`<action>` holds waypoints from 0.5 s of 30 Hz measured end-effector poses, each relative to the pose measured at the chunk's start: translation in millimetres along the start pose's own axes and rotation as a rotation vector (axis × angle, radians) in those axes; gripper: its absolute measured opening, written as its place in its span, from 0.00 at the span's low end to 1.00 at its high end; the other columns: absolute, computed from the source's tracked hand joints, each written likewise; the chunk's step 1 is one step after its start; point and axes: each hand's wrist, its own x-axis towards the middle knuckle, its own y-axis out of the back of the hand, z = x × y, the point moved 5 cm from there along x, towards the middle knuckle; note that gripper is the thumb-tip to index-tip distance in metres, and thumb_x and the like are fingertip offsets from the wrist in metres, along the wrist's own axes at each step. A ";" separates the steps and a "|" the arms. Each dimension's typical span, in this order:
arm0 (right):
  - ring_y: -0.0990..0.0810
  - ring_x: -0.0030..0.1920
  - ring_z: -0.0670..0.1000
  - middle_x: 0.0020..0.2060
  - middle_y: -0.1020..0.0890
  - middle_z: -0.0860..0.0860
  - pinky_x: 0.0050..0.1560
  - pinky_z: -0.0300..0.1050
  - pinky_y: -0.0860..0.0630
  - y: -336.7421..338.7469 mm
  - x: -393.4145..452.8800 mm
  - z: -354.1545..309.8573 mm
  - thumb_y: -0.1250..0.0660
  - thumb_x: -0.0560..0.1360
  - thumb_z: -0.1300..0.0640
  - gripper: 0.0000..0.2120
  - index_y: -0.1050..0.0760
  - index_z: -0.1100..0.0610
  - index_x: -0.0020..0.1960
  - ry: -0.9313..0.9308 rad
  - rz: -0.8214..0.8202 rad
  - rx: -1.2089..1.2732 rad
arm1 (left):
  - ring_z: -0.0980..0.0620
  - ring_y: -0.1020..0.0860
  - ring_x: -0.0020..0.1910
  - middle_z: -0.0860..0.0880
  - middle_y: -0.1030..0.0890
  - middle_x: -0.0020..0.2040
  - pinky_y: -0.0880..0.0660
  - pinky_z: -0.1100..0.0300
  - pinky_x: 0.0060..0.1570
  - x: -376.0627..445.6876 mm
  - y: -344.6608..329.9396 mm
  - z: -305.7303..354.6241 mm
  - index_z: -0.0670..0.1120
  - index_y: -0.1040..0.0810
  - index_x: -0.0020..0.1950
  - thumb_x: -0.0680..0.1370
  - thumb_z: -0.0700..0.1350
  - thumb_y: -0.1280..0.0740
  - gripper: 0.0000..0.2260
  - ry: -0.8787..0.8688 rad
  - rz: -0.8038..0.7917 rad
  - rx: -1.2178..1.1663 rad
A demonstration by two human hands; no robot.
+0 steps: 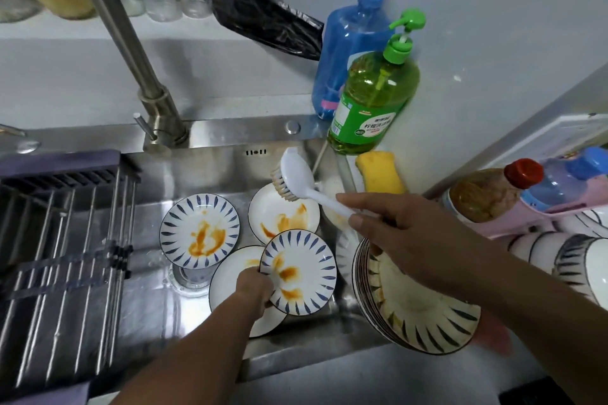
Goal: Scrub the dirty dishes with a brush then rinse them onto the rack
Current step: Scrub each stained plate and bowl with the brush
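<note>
Now holding a stained blue-striped plate (pixel 298 272) by its rim with the left hand (pixel 254 286), over the sink (pixel 204 168); gripping the white brush (pixel 297 181) handle with the right hand (pixel 391 227), bristles above another dirty plate (pixel 283 212). Rack (pixel 62 256) at left.

Stainless steel sink (pixel 154 302) is carrying most of it. Taking the drain (pixel 190 274) as the landmark: a blue-striped plate (pixel 199 235) smeared with orange sauce sits just behind it, overlapping its edge, a plain white plate (pixel 283 212) with sauce lies further back and right, and another white plate (pixel 230 286) rests just right of it. A dish rack (pixel 62 256) spans the sink left of the drain. Well right, a stack of plates (pixel 414 312) leans over the sink's rim.
</note>
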 end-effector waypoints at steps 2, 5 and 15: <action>0.29 0.25 0.40 0.29 0.20 0.42 0.27 0.35 0.32 -2.5 2.9 0.6 0.36 0.82 0.49 0.15 0.24 0.35 0.66 -0.009 -0.007 0.012 | 0.39 0.16 0.49 0.38 0.16 0.54 0.17 0.39 0.51 -14.3 2.8 3.1 0.42 0.20 0.59 0.80 0.29 0.40 0.14 0.021 -0.070 -0.029; 0.28 0.25 0.40 0.27 0.21 0.39 0.26 0.33 0.31 -5.1 4.3 -0.6 0.36 0.82 0.48 0.15 0.24 0.37 0.67 -0.007 -0.009 -0.023 | 0.43 0.17 0.46 0.44 0.15 0.49 0.17 0.47 0.44 -34.2 15.2 10.8 0.46 0.21 0.57 0.80 0.29 0.45 0.18 0.029 -0.113 -0.077; 0.26 0.36 0.40 0.41 0.21 0.42 0.34 0.36 0.34 -17.7 -18.4 -29.0 0.45 0.85 0.47 0.18 0.32 0.38 0.74 0.077 -0.007 -0.531 | 0.42 0.14 0.54 0.45 0.13 0.56 0.16 0.44 0.45 -129.8 80.1 75.7 0.48 0.23 0.67 0.86 0.47 0.40 0.12 -0.252 -0.221 -0.546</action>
